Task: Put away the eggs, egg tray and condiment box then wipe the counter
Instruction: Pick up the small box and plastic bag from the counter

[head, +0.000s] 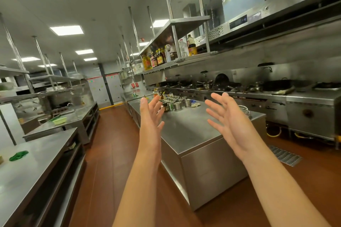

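I see both forearms stretched forward and raised in front of the camera, bare, wrists slightly bent back. The left hand (150,116) stands edge-on with its palm turned inward to the right, fingers straight and close together, thumb apart. The right hand (226,116) faces it, palm turned left and a little up, fingers spread and straight. Each grip is released: neither hand holds or touches anything, and the two are well apart from each other, hanging in the air above the near end of the worktop (186,131).

That worktop is a long block of brushed stainless steel with flat, dully reflective sides and a square near corner. At its far end I make out a cluster of small round steel condiment cups (178,104) with a few dark bottles just beside them; whether this is the condiment box I cannot tell. A pale crumpled cloth (195,105) lies near the cups on the right. A round glass or metal rim (244,109) shows behind my right hand, mostly hidden. I cannot pick out eggs or an egg tray.

To the right runs a steel cooking range with dark woks (276,84). Overhead, a hanging steel shelf (177,61) carries oil and sauce bottles. The floor (114,134) is smooth reddish brown.
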A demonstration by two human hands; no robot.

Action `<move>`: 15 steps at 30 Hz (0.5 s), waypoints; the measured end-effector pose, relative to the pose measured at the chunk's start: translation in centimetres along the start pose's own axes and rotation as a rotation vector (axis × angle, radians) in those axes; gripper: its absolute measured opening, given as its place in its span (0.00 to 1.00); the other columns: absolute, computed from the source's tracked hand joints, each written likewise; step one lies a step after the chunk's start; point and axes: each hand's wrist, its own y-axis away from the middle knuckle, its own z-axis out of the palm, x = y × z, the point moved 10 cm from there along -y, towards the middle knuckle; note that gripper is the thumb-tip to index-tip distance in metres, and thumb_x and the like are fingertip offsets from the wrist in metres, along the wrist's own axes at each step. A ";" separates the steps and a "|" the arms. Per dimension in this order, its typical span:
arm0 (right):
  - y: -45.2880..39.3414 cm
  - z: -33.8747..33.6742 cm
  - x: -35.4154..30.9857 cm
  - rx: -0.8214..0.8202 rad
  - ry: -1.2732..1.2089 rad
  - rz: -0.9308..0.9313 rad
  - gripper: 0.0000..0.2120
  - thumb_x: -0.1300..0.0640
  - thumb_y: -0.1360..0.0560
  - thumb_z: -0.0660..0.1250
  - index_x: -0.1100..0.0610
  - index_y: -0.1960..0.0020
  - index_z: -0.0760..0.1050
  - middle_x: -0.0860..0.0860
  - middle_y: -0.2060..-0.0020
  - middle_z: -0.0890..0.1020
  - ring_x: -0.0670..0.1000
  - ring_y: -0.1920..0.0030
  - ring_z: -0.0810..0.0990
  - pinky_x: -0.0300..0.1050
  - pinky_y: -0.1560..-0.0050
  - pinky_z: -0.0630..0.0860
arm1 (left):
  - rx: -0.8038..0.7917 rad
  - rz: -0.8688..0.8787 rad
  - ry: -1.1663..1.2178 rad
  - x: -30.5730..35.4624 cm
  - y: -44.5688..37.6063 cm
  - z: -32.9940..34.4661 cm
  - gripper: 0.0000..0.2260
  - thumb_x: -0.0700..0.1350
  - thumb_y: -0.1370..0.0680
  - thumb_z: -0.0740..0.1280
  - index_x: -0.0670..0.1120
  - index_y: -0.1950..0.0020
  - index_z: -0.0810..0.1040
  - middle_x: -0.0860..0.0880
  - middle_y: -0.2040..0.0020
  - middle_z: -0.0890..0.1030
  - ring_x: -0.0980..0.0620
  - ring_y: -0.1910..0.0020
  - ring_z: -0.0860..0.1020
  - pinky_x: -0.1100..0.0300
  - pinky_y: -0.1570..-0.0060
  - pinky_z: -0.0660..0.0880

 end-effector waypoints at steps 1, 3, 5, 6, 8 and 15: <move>0.1 0.0 0.0 0.000 -0.004 0.002 0.20 0.39 0.19 0.55 0.44 0.31 0.70 0.46 0.33 0.77 0.46 0.33 0.74 0.50 0.32 0.71 | -0.002 0.003 -0.010 0.1 0.1 0.0 0.28 0.66 0.19 0.46 0.55 0.26 0.70 0.52 0.26 0.72 0.56 0.28 0.70 0.48 0.26 0.61; 0.2 0.0 -0.1 0.001 -0.014 0.003 0.19 0.39 0.19 0.55 0.43 0.32 0.70 0.46 0.33 0.77 0.46 0.33 0.74 0.50 0.33 0.71 | 0.000 0.012 -0.021 0.3 0.3 -0.2 0.28 0.66 0.19 0.47 0.55 0.26 0.71 0.52 0.26 0.72 0.56 0.28 0.70 0.49 0.27 0.62; 0.3 0.1 0.0 0.009 -0.025 0.002 0.21 0.39 0.19 0.55 0.44 0.30 0.70 0.46 0.33 0.77 0.47 0.32 0.74 0.50 0.32 0.71 | 0.003 0.022 -0.029 0.6 0.3 -0.6 0.28 0.66 0.19 0.46 0.56 0.26 0.71 0.52 0.26 0.71 0.55 0.28 0.70 0.51 0.29 0.64; 0.5 0.1 0.0 0.013 -0.029 0.003 0.21 0.39 0.19 0.55 0.45 0.30 0.70 0.46 0.33 0.77 0.47 0.32 0.74 0.51 0.31 0.71 | 0.004 0.025 -0.035 0.6 0.3 -0.7 0.28 0.66 0.19 0.46 0.56 0.26 0.71 0.52 0.26 0.72 0.55 0.28 0.70 0.52 0.31 0.64; 0.9 0.2 0.3 0.024 -0.039 0.011 0.22 0.40 0.19 0.54 0.46 0.29 0.70 0.47 0.33 0.77 0.47 0.33 0.74 0.50 0.32 0.71 | 0.005 0.016 -0.039 0.5 0.3 -0.8 0.28 0.66 0.19 0.46 0.56 0.27 0.72 0.52 0.26 0.72 0.55 0.28 0.70 0.53 0.32 0.64; 2.9 -1.4 2.8 0.097 -0.009 0.074 0.25 0.40 0.19 0.54 0.48 0.25 0.67 0.46 0.34 0.77 0.46 0.33 0.75 0.51 0.31 0.71 | -0.031 -0.072 -0.039 -2.5 1.3 0.2 0.30 0.67 0.19 0.46 0.54 0.25 0.70 0.52 0.26 0.72 0.55 0.29 0.70 0.48 0.28 0.62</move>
